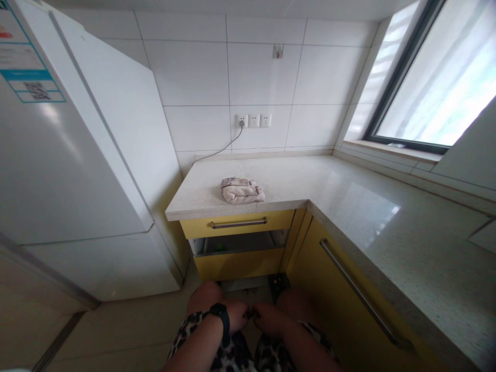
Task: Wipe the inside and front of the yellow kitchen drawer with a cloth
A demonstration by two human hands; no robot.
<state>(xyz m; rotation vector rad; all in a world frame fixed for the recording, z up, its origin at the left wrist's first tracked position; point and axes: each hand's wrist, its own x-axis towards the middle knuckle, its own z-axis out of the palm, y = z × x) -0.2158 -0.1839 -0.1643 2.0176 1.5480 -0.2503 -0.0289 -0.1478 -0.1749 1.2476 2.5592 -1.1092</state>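
Both my hands are low in the head view, between my knees, close to the floor. My left hand, with a black watch on the wrist, has its fingers curled and meets my right hand at a small dark thing I cannot make out. My right hand is also curled. Just above them an open lower drawer of the yellow cabinet stands pulled out a little. A folded beige cloth lies on the speckled worktop above it.
A white fridge stands at the left against the cabinet. The worktop runs in an L to the right under a window. A yellow cabinet door with a long steel handle is at my right. Wall sockets hold one plugged cable.
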